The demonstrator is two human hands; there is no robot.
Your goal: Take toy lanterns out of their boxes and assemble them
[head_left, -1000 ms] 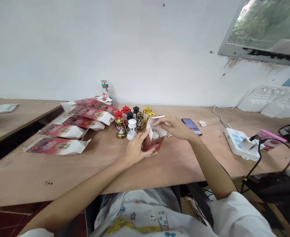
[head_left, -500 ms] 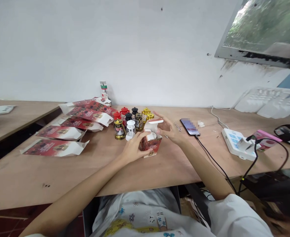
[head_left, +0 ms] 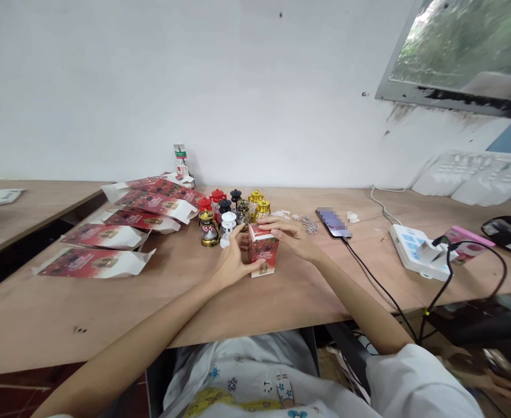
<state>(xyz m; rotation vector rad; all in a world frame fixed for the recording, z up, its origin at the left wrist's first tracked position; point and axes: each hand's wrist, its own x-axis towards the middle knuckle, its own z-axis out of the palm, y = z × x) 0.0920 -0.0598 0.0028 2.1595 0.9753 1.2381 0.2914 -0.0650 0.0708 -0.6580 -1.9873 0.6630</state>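
Observation:
A small red printed cardboard box [head_left: 265, 253] stands upright on the table, its lid folded down. My left hand [head_left: 233, 260] grips its left side, thumb across the front and fingers at the back. My right hand [head_left: 298, 239] is on the box's top, fingers laid over the lid and thumb against the upper front edge. Just behind the box are several mini lanterns: a white lantern [head_left: 228, 225], a bronze-gold lantern [head_left: 209, 230], a shiny gold lantern [head_left: 263, 208], plus red and black ones. The inside of the box is hidden.
Several unfolded red boxes [head_left: 94, 261] lie at the left. Small metal pieces [head_left: 310, 224] and a cabled phone [head_left: 333, 222] lie right of my hands. Farther right are a white power strip [head_left: 416, 255] and a pink box [head_left: 467, 247]. A small bottle [head_left: 180, 161] stands by the wall.
The box's lid, raised before, is now folded down flat. My right hand has moved from beside the open flap onto the top. My left hand stays on the box.

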